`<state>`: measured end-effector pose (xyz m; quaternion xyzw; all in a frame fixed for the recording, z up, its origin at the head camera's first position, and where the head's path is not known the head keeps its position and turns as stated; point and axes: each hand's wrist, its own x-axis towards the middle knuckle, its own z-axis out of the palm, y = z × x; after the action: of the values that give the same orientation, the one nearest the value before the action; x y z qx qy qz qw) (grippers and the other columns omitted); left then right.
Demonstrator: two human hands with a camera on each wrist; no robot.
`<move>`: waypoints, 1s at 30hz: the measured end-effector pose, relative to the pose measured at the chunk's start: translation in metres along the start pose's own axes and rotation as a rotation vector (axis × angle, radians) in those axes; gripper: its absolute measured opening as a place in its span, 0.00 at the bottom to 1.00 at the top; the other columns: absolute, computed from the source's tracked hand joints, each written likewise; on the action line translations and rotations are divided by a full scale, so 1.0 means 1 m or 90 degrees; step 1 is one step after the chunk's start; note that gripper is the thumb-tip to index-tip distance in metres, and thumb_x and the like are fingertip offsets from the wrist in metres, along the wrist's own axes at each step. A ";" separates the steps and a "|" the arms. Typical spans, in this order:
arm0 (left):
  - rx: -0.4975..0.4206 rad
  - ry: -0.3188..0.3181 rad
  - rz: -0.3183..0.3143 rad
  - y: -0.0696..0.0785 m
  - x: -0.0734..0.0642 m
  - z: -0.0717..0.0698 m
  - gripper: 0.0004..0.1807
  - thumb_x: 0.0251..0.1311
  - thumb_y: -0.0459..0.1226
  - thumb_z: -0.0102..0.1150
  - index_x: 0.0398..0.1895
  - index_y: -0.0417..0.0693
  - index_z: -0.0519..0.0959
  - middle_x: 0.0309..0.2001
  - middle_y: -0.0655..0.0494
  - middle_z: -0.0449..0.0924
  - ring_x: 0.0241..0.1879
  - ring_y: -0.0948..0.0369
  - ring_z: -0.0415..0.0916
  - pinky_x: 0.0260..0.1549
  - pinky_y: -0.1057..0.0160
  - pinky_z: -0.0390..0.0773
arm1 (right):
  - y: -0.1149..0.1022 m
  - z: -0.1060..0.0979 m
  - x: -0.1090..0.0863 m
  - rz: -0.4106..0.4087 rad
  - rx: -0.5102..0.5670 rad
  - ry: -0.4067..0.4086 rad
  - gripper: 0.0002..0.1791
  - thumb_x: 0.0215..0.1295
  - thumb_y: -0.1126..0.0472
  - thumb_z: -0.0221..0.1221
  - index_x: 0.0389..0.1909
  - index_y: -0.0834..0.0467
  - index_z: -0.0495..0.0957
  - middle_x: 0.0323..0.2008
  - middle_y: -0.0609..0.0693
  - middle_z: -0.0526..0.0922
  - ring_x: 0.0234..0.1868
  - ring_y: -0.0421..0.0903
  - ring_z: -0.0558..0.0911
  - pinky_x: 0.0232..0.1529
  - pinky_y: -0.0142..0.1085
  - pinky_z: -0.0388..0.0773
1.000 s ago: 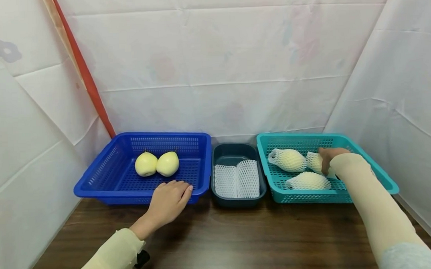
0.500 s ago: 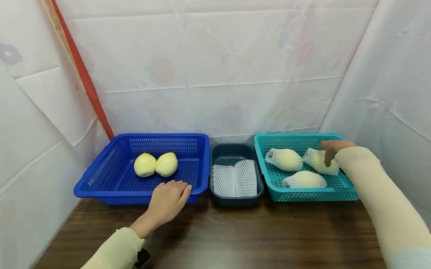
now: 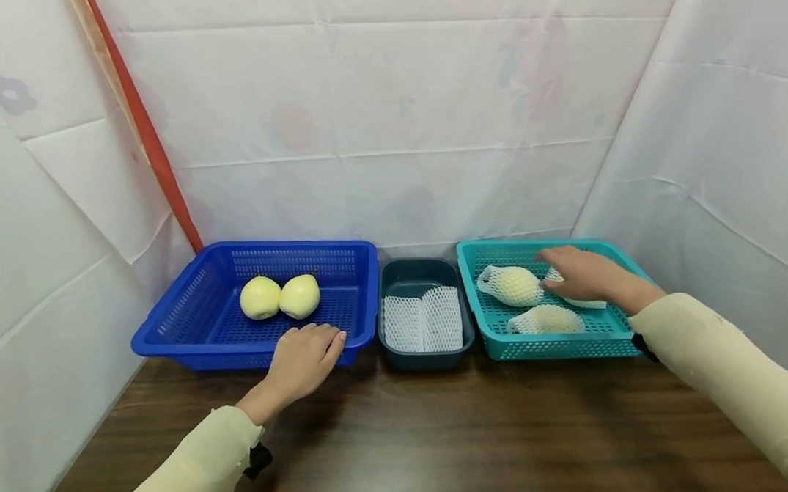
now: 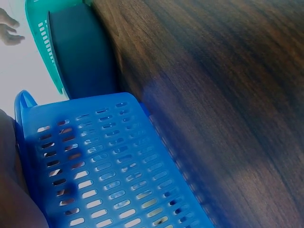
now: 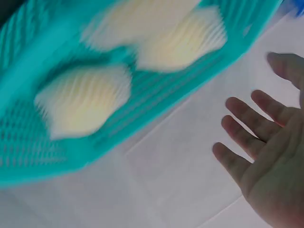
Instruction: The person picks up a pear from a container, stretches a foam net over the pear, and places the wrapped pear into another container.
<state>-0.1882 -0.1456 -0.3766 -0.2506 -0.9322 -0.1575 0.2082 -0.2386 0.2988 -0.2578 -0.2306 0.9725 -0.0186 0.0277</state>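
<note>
Reaching over the teal basket (image 3: 618, 330), your right hand (image 3: 583, 276) hovers with its fingers spread and straight, holding nothing; the right wrist view shows the palm bare and the fingers apart. Under it lies a net-wrapped pear (image 3: 578, 301) at the basket's right side, mostly covered by the hand, so you cannot tell whether the fingers touch it. Two more wrapped pears share that basket: one (image 3: 509, 285) just left of your hand, one (image 3: 546, 320) nearer the front wall. Your left hand (image 3: 303, 355) rests flat, fingers relaxed, on the front rim of the blue basket (image 3: 173, 336), gripping nothing. Inside that basket two bare pears (image 3: 279, 296) sit side by side, touching. Between the baskets stands a dark tray (image 3: 421, 270) with white foam nets (image 3: 422, 328), all on the wooden table (image 3: 442, 435)
</note>
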 end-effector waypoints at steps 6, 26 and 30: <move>-0.004 -0.002 -0.004 0.001 0.000 -0.003 0.18 0.69 0.40 0.49 0.17 0.57 0.70 0.18 0.66 0.63 0.21 0.63 0.64 0.23 0.60 0.67 | -0.042 0.026 -0.009 -0.056 0.061 0.062 0.28 0.70 0.51 0.54 0.62 0.65 0.68 0.57 0.62 0.73 0.59 0.60 0.71 0.55 0.55 0.68; -0.008 -0.017 -0.020 0.001 -0.001 -0.001 0.19 0.70 0.41 0.46 0.16 0.58 0.67 0.17 0.66 0.61 0.21 0.64 0.63 0.23 0.61 0.66 | -0.086 0.094 -0.014 -0.012 0.118 0.095 0.19 0.72 0.46 0.49 0.42 0.58 0.76 0.31 0.47 0.77 0.33 0.44 0.76 0.36 0.42 0.74; -0.010 -0.017 -0.019 0.002 0.001 -0.004 0.20 0.70 0.41 0.46 0.15 0.58 0.66 0.17 0.66 0.60 0.20 0.64 0.62 0.22 0.61 0.65 | -0.086 0.100 -0.013 -0.021 0.107 0.119 0.14 0.74 0.49 0.48 0.31 0.53 0.70 0.20 0.43 0.65 0.22 0.39 0.66 0.27 0.36 0.66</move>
<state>-0.1869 -0.1454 -0.3728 -0.2405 -0.9373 -0.1647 0.1912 -0.1821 0.2252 -0.3524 -0.2408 0.9619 -0.1216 -0.0439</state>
